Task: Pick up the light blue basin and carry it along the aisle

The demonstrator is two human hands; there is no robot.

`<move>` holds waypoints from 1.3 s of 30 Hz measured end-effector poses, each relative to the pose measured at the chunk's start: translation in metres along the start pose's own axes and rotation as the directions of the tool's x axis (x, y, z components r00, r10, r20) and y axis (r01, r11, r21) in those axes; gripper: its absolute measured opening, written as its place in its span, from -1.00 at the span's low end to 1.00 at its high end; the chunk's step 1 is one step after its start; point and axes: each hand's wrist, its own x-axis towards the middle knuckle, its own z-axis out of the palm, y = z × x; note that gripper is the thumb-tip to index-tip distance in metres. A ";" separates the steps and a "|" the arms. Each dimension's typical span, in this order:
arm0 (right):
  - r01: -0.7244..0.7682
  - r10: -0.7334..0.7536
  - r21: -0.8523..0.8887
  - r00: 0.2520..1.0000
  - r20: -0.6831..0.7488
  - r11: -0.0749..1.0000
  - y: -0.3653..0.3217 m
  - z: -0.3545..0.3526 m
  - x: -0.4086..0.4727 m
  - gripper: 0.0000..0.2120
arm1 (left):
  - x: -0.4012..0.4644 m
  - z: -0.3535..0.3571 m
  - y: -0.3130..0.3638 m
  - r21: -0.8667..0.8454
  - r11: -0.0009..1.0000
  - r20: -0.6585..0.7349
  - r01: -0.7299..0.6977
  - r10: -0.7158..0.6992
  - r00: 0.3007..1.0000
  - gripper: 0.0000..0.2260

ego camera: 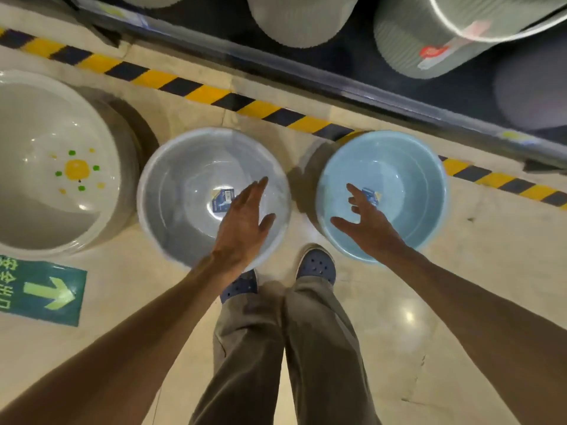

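Hands [245, 222] above two basins [171, 191]

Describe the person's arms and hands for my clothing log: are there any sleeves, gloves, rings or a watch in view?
Both arms are bare right up to the frame's bottom edge; no sleeve shows. The left hand and right hand wear no gloves, and no watch or wristband shows. Motion blur makes rings impossible to rule out. Lower down, the person wears khaki trousers and blue perforated clogs.

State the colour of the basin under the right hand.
Light blue basin, seen in the head view.
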 end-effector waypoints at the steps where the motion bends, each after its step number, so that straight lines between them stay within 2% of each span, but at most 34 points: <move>1: -0.017 0.018 0.016 0.998 -0.054 1.000 0.014 -0.005 -0.002 -0.23 | 0.008 0.009 0.011 0.005 0.999 0.021 -0.049 0.049 0.999 -0.39; 5: -0.125 0.144 0.096 0.964 -0.222 0.987 0.078 -0.023 -0.015 -0.25 | 0.033 0.049 0.047 -0.039 0.982 0.119 -0.185 0.189 0.975 -0.40; 8: -0.215 0.234 0.094 0.920 -0.314 0.972 0.119 -0.033 -0.025 -0.24 | 0.052 0.077 0.057 -0.067 0.979 0.173 -0.193 0.202 0.964 -0.37; 11: -0.296 0.334 0.157 0.860 -0.385 0.942 0.148 -0.036 -0.029 -0.18 | 0.075 0.098 0.057 0.011 0.980 0.182 -0.197 0.191 0.964 -0.27; 16: -0.348 0.496 0.413 0.800 -0.337 0.842 0.180 -0.032 -0.006 -0.09 | 0.115 0.119 0.046 0.094 0.987 0.204 -0.128 0.107 0.973 -0.13; 20: -0.337 0.575 0.574 0.761 -0.301 0.746 0.174 -0.030 0.012 -0.15 | 0.127 0.122 0.048 0.119 0.993 0.214 -0.016 -0.010 0.977 -0.12; 23: -0.312 0.555 0.552 0.755 -0.350 0.773 0.165 -0.031 0.005 -0.26 | 0.125 0.111 0.048 0.099 0.995 0.169 0.006 -0.023 0.985 -0.15; 25: -0.281 0.534 0.562 0.766 -0.356 0.778 0.162 -0.035 -0.007 -0.31 | 0.116 0.099 0.050 0.051 0.998 0.170 -0.028 0.019 0.985 -0.15; 29: -0.195 0.455 0.535 0.789 -0.413 0.822 0.144 -0.050 -0.035 -0.34 | 0.088 0.071 0.061 -0.153 0.985 0.127 -0.084 0.104 0.986 -0.19; 35: -0.095 0.308 0.443 0.843 -0.441 0.892 0.074 -0.065 -0.055 -0.22 | 0.044 0.022 0.058 -0.268 0.963 -0.067 -0.009 -0.010 0.998 -0.28; 39: -0.016 0.190 0.321 0.832 -0.521 0.947 0.022 -0.059 -0.058 -0.35 | 0.007 -0.010 0.037 -0.306 0.952 -0.205 -0.008 -0.057 0.977 -0.33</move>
